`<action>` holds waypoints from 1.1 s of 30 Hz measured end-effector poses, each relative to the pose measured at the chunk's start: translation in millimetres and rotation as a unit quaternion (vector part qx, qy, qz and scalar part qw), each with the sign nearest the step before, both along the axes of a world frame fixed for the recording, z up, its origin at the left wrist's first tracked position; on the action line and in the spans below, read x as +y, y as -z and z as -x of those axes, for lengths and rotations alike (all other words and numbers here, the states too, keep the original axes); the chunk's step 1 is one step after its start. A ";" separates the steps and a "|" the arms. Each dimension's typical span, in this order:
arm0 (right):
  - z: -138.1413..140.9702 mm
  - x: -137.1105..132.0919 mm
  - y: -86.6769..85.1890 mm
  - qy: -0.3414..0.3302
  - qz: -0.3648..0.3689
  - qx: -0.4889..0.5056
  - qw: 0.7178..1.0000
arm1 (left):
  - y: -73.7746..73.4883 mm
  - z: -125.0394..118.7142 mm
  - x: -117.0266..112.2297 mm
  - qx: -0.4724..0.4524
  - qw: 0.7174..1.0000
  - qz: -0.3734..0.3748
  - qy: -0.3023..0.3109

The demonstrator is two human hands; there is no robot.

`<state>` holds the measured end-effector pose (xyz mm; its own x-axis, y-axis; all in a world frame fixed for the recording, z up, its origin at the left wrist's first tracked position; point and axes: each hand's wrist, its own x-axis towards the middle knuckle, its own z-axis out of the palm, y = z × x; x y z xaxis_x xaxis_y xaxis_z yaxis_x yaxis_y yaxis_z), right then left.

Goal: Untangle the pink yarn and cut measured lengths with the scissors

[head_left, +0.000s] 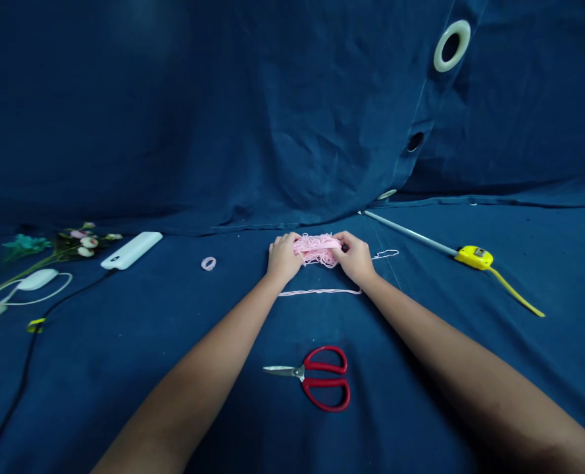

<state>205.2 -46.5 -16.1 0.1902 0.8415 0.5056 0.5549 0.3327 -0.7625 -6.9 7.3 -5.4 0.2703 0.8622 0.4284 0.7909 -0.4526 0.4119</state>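
Observation:
A bundle of pink yarn [316, 249] lies on the blue cloth [253, 421] between my two hands. My left hand [282, 258] grips its left end with curled fingers. At the other end, my right hand [355, 258] pinches the yarn. A loose pink strand [319, 291] runs along the cloth just below my wrists, and another bit trails off to the right. Red-handled scissors [319, 377] lie shut between my forearms, blades pointing left.
A yellow tape measure [474, 257] and a long grey needle [405, 232] lie at the right. A small pink yarn ring [208, 263] sits left of my hands. Far left: a white power bank [131, 250], cables, artificial flowers [82, 240]. A blue curtain with grommets hangs behind.

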 end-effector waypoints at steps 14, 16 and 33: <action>2.6 -0.5 -1.2 0.007 -0.029 -0.081 0.996 | -6.1 -3.3 -3.3 -0.014 0.998 -0.046 0.051; 1.7 0.3 -0.9 0.039 -0.031 -0.073 0.996 | -7.5 -2.4 -4.6 -0.029 0.998 -0.046 0.007; 1.0 3.9 2.8 0.002 0.015 -0.183 0.983 | -3.4 -0.7 -1.1 -0.011 0.999 -0.011 0.051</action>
<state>204.2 -42.6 -18.9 0.0046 0.8568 0.5156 0.7952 0.3095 -0.5213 -6.2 6.1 -2.0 0.3477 0.8210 0.4527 0.7310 -0.5398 0.4174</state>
